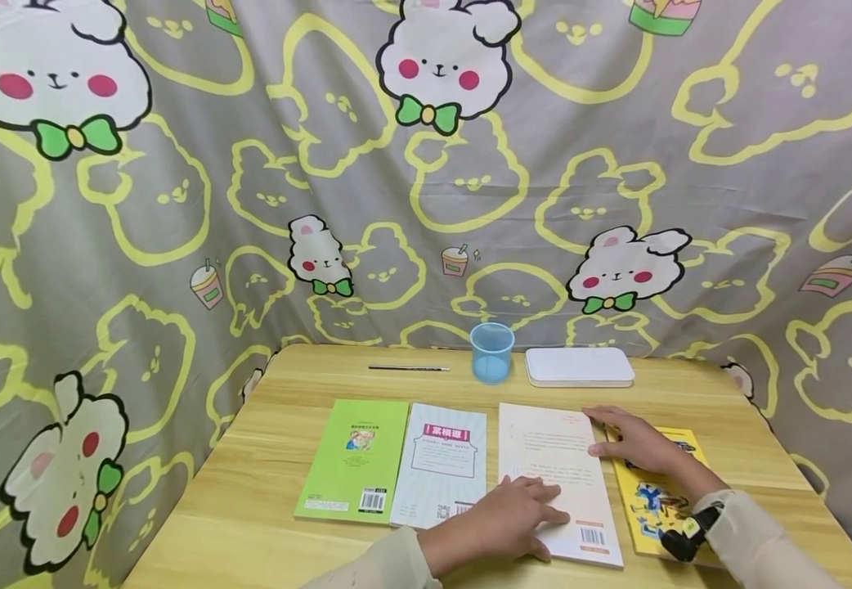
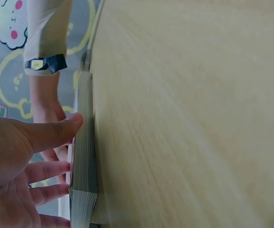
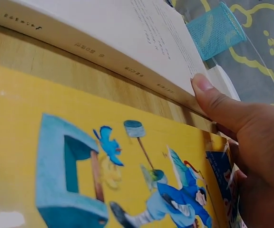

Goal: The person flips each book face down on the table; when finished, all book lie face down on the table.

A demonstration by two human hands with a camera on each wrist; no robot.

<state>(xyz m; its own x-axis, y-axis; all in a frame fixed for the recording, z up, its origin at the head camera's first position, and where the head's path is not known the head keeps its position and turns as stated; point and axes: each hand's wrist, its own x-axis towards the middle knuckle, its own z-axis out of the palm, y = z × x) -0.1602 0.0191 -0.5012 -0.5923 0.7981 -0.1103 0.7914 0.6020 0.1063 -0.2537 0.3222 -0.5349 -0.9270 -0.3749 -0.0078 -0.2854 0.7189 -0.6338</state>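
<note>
A thick pale pink-white book (image 1: 551, 442) lies on the table with its barcode side up. My left hand (image 1: 503, 519) rests across its near left part, fingers spread over the cover. In the left wrist view that thumb (image 2: 63, 130) touches the edge by the page block (image 2: 83, 152). My right hand (image 1: 639, 442) is at the far right corner of the same book, index finger stretched along the corner. Its thumb (image 3: 213, 95) presses on the spine side in the right wrist view. Below that hand and wrist lies a yellow illustrated book (image 1: 650, 491), partly covered by them.
Left of the pale book lie a light blue book (image 1: 444, 483) and a green book (image 1: 356, 462), side by side. Along the back stand a blue mesh cup (image 1: 492, 356), a white case (image 1: 579, 368) and a pencil (image 1: 409, 368). A patterned curtain (image 1: 367, 188) surrounds the table.
</note>
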